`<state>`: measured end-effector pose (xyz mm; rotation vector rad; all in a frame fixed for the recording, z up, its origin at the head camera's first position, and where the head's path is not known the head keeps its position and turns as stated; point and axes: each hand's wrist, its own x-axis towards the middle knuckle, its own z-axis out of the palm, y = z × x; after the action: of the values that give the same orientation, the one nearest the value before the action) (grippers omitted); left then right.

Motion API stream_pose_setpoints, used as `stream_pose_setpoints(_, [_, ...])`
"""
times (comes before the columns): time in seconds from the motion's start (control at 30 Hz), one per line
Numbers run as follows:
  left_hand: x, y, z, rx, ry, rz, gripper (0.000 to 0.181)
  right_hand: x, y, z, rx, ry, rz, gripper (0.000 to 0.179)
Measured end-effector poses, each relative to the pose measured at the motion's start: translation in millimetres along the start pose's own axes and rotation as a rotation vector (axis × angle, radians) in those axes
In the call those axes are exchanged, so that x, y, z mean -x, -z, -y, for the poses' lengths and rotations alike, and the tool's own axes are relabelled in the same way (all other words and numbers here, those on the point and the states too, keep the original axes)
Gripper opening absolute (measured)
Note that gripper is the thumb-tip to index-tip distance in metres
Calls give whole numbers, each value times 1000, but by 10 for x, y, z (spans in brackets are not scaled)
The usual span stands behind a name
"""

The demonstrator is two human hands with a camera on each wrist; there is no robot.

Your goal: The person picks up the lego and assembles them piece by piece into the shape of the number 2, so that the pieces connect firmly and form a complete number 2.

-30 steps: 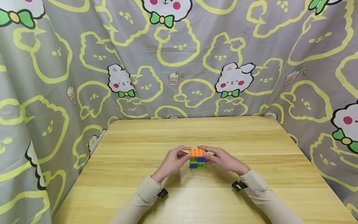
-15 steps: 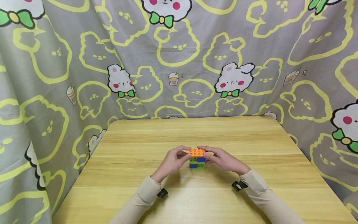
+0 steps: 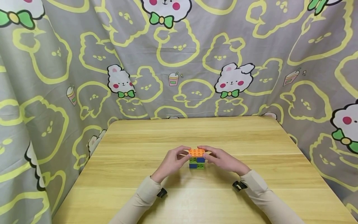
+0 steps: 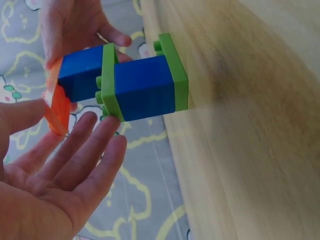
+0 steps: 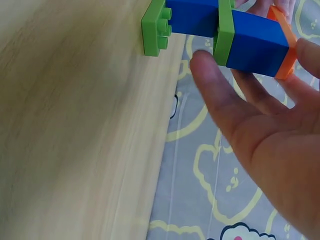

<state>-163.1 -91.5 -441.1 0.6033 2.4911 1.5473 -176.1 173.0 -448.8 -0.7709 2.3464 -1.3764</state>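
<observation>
A stack of toy building blocks stands upright on the table. From the bottom come a lower green plate (image 4: 176,75), a lower blue block (image 4: 145,89) at the left, an upper green plate (image 5: 224,35), an upper blue block (image 5: 256,44) at the right, and an orange plate (image 3: 197,152) on top. My left hand (image 3: 173,161) pinches the orange plate's left end between thumb and index finger; its other fingers extend beside the stack. At the opposite end, my right hand (image 3: 223,159) pinches the same plate, with one finger stretched down near the upper green plate.
The stack rests on a light wooden table (image 3: 179,199). Behind and on both sides hangs a grey patterned curtain (image 3: 179,102). Black devices (image 3: 240,186) sit at both wrists, by the sleeves.
</observation>
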Motion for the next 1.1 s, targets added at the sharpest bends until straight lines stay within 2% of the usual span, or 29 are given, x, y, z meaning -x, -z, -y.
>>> stream_pose_setpoints(0.17, [1,2,-5,-5,-8,4,37,5,11,42,58,-6,-53,53])
stream_pose_setpoints(0.47, [21,53,18,59,-25,8,41,33,88,88,35,0,-102,46])
stream_pose_setpoints(0.7, [38,82,52,69,-30,2,40,41,105,34,-13,27,-86,34])
stream_pose_setpoints(1.1, [22,64,105,83,-42,49,33,21,78,-13,-45,32,-49,32])
